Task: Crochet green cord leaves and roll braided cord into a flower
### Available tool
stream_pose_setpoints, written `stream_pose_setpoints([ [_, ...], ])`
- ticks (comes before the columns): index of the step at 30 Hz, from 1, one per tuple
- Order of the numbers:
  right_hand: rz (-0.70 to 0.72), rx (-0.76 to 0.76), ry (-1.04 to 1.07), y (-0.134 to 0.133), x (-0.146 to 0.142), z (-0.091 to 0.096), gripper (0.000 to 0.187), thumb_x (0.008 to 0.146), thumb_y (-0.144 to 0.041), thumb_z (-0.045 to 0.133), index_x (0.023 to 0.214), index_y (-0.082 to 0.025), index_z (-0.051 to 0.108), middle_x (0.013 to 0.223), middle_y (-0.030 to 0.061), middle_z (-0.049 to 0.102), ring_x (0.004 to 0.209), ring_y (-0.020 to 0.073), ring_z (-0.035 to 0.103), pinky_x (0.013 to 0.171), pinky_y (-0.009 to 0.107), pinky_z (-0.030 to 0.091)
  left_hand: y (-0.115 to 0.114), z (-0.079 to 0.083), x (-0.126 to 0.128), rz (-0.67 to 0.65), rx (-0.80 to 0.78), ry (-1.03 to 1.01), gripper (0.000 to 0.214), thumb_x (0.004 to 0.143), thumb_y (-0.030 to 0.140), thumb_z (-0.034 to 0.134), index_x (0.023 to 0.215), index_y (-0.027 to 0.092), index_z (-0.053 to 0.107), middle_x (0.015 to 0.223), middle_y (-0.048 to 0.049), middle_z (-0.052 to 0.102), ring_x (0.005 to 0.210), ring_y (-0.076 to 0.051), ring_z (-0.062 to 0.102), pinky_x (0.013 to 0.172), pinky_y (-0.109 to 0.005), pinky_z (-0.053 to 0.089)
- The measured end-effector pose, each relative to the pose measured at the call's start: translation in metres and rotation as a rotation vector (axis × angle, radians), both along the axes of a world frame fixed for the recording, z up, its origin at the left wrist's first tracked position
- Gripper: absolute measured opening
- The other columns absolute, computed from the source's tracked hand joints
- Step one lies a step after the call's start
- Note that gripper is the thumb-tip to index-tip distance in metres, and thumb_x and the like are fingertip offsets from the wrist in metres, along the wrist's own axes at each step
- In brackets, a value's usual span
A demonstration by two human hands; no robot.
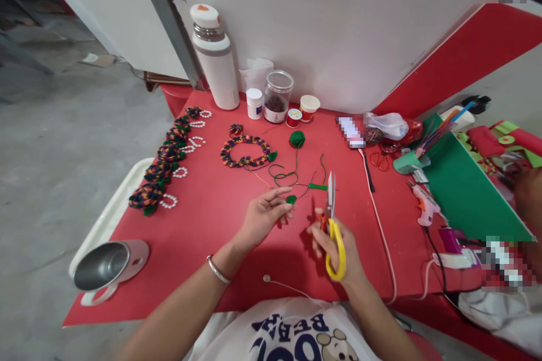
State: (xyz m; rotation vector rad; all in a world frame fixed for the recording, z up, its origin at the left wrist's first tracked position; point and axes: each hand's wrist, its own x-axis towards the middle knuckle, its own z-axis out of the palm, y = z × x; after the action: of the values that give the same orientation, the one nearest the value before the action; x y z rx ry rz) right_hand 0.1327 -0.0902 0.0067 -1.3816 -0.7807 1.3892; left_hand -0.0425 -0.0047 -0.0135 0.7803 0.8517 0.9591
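My left hand [265, 214] is closed in a pinch on a small green crocheted leaf [291, 199], with a thin yarn tail running from it. In my right hand [334, 242] is a pair of scissors [337, 248] with yellow handles, its blades pointing away from me and slightly apart. Just beyond both hands lies a crochet hook [317, 186] with a green handle. Loose green yarn curls back to a green yarn ball [297, 138]. Left of it rests a multicoloured crocheted ring [226, 152] with a green leaf attached.
Multicoloured crocheted pieces [169, 152] with white bead loops line the left edge. A steel mug [133, 256] stands near left. At the back are a white bottle [218, 70], a jar [277, 101] and a paper cup [309, 106]. A glue gun [424, 206] and green box [474, 192] sit right.
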Motion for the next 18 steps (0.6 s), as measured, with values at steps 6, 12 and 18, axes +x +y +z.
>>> stream_pose_setpoints([
  [6, -0.044, 0.037, 0.038, 0.045, -0.018, 0.001, 0.061, 0.062, -0.040, 0.089, 0.112, -0.025, 0.057, 0.077, -0.0052, 0.063, 0.056, 0.0115, 0.059, 0.054, 0.026, 0.054, -0.011, 0.008, 0.010, -0.110, 0.028, 0.131, 0.050, 0.068, 0.032, 0.082, 0.110, 0.016, 0.059, 0.062, 0.0006, 0.070, 0.051, -0.016, 0.066, 0.045, -0.022, 0.050],
  [12, -0.153, 0.073, -0.102, 0.050, -0.023, -0.004, 0.058, 0.064, -0.037, 0.086, 0.112, -0.023, 0.057, 0.072, -0.0070, 0.061, 0.056, 0.0107, 0.059, 0.054, 0.024, 0.052, -0.006, -0.001, 0.013, -0.127, -0.069, 0.162, 0.038, 0.062, 0.041, 0.084, 0.079, 0.014, 0.063, 0.062, -0.0035, 0.069, 0.053, -0.015, 0.066, 0.043, -0.021, 0.048],
  [18, -0.187, 0.070, -0.129, 0.050, -0.022, -0.008, 0.057, 0.065, -0.038, 0.086, 0.112, -0.023, 0.058, 0.079, -0.0052, 0.062, 0.061, 0.0094, 0.057, 0.057, 0.022, 0.051, -0.005, 0.000, 0.010, -0.252, -0.117, 0.186, 0.041, 0.069, 0.051, 0.078, 0.081, 0.013, 0.069, 0.071, -0.0063, 0.072, 0.047, -0.011, 0.060, 0.036, -0.019, 0.041],
])
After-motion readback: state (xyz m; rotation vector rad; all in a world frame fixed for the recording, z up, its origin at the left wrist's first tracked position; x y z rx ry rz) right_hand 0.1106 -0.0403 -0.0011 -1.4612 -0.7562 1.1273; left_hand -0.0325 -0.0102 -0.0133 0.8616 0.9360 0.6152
